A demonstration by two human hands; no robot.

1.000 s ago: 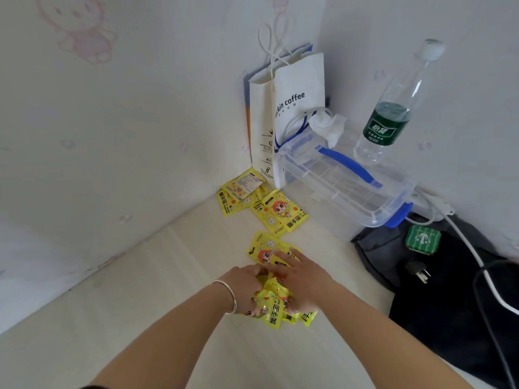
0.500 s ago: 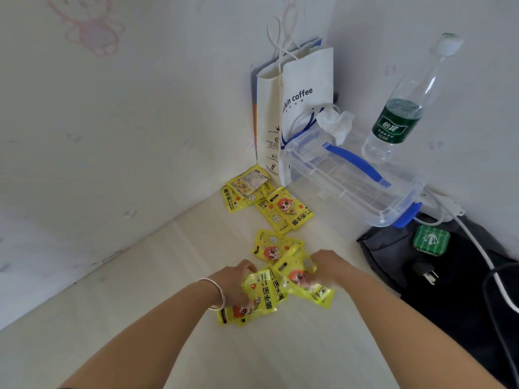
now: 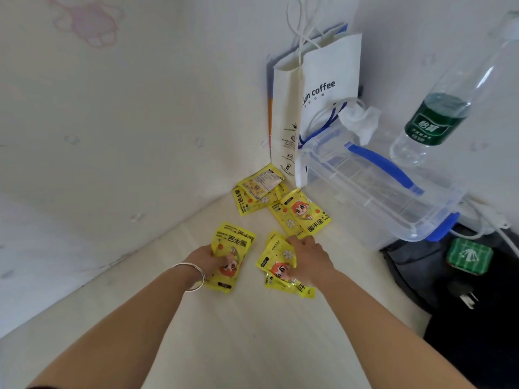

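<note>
The work in hand is the sorting of yellow hand-warmer packets on a pale surface in the corner of a room; whether that surface is a bed or a floor cannot be told. The left hand (image 3: 206,256) holds the left stack (image 3: 233,242), with the thumb laid across the printed face and the fingers hidden beneath, so its grip is clamped on the stack. The packets there lie squared on one another, which suggests that this is the collected pile, held flat against the surface to keep the edges aligned. The right hand (image 3: 313,259) holds the right bundle (image 3: 276,262) just beside it, apart from the left stack. Its grip is closed on the bundle, with fingertips on the far edge and the thumb on the near face. This bundle is fanned and uneven, so it probably needs to be squared or dealt off one packet at a time. More packets lie unsorted further out: a loose pair (image 3: 304,211) just beyond the right fingertips, and a corner group (image 3: 252,195) against the wall. An open clear storage box (image 3: 379,192) stands to the right of these, near a paper bag (image 3: 328,88) and a water bottle (image 3: 438,116). The box is the likely destination, being open and close to the packets.
</note>
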